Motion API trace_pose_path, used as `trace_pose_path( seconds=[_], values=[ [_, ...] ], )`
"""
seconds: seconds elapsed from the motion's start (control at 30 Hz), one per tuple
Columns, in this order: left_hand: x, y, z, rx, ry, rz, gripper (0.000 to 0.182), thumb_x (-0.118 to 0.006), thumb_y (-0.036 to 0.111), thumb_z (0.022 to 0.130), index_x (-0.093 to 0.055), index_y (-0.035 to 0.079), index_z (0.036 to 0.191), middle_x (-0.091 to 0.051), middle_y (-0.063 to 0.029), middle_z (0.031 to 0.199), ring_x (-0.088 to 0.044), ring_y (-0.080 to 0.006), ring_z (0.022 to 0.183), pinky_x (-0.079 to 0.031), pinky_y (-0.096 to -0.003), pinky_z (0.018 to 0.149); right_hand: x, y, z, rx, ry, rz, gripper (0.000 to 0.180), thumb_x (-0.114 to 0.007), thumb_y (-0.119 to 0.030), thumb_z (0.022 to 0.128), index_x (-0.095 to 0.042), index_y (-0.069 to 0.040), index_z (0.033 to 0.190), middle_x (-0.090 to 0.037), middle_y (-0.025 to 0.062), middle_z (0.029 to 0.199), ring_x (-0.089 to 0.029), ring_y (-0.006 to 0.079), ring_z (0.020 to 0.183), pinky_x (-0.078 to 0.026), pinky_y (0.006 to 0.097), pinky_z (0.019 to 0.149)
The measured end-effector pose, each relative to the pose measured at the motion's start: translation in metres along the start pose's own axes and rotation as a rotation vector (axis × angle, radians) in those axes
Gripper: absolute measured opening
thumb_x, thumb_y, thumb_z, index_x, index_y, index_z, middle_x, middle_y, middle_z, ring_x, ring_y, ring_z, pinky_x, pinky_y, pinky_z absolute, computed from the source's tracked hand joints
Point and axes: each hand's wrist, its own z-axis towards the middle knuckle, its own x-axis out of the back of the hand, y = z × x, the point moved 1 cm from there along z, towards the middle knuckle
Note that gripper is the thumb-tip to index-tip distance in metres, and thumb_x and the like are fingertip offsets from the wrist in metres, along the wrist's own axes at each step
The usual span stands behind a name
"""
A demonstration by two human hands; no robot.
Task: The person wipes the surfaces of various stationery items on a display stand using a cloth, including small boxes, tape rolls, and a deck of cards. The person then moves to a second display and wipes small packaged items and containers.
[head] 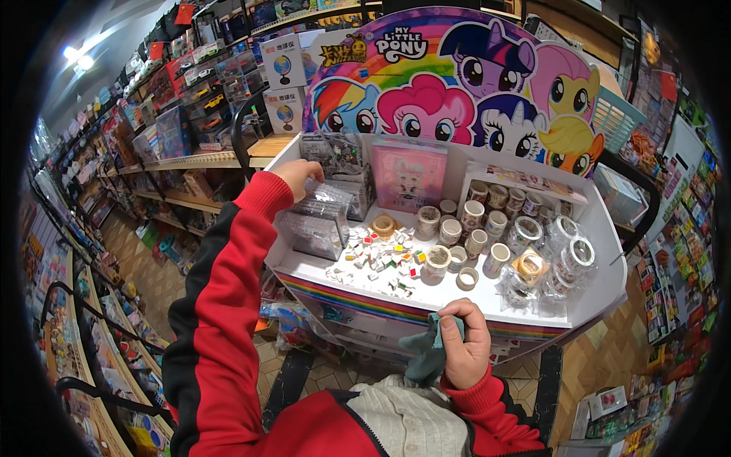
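Note:
My left hand [298,177] reaches to the left side of a white display tray [411,300], its fingers bent over clear plastic-wrapped packs [323,197]. Whether those fingers grip a pack or only touch it is hidden. In front of the tray, my right hand [465,345] pinches a green cloth [425,349], which hangs down from thumb and fingers. Between the packs and several rolls of decorative tape [450,231] lies a loose heap of small white pieces [374,257], some with coloured faces. A pink box [409,176] stands against the tray's back wall.
Behind the tray rises a My Little Pony header board [425,111]. Plastic-wrapped tape rolls [562,268] crowd its right end. Globe boxes [284,60] are stacked at back left, near shelves of toy cars [212,101]. Black rail shelving [85,308] runs along my left.

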Motion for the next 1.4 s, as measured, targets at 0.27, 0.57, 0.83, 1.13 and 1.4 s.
trace_pose_path(
  seconds=[0.27,0.57,0.83,1.13,1.4],
  values=[
    [-0.004,0.006,0.018,0.059,-0.068,0.258,0.039,-0.058,-0.01,0.069,-0.066,0.007,0.102,-0.068,-0.0178,0.098,-0.062,-0.038,0.1,-0.05,-0.0429,0.083,0.004,0.002,-0.001,-0.009,0.02,-0.003,0.007,-0.056,-0.007,0.095,-0.056,-0.001,0.098,-0.054,0.0035,0.093,-0.05,0.011,0.087,-0.04,0.0233,0.081],
    [-0.005,0.048,0.025,0.032,0.105,0.133,0.042,-0.077,0.035,0.072,-0.07,0.005,0.1,-0.069,-0.0168,0.098,-0.065,-0.0336,0.098,-0.052,-0.0419,0.084,0.002,0.003,-0.001,-0.004,0.011,-0.003,0.006,-0.057,-0.005,0.094,-0.056,-0.001,0.098,-0.054,0.004,0.093,-0.05,0.0114,0.087,-0.04,0.0234,0.082],
    [-0.018,0.069,0.033,0.109,0.073,0.414,0.048,-0.08,0.048,0.065,-0.074,0.014,0.098,-0.069,-0.0102,0.095,-0.062,-0.0281,0.101,-0.05,-0.0407,0.083,0.003,0.004,0.0,0.012,0.028,-0.021,0.006,-0.057,-0.004,0.093,-0.056,-0.001,0.098,-0.054,0.0045,0.093,-0.05,0.0119,0.087,-0.04,0.0237,0.081],
    [-0.011,0.069,0.027,0.102,0.18,0.381,0.04,-0.086,0.033,0.062,-0.075,0.015,0.096,-0.06,-0.007,0.105,-0.057,-0.0278,0.106,-0.048,-0.0414,0.084,0.004,0.003,-0.002,0.009,0.043,-0.031,0.006,-0.057,-0.006,0.094,-0.057,-0.002,0.098,-0.054,0.0039,0.093,-0.05,0.0113,0.086,-0.041,0.0237,0.08],
    [0.033,0.064,-0.007,-0.117,0.524,0.248,0.042,-0.08,0.023,0.071,-0.064,0.01,0.108,-0.058,-0.0091,0.107,-0.057,-0.0288,0.103,-0.046,-0.0432,0.085,-0.001,0.005,-0.004,-0.029,0.021,0.009,0.006,-0.058,-0.005,0.094,-0.057,-0.002,0.099,-0.054,0.0023,0.093,-0.05,0.0091,0.084,-0.041,0.022,0.077]
  ],
)
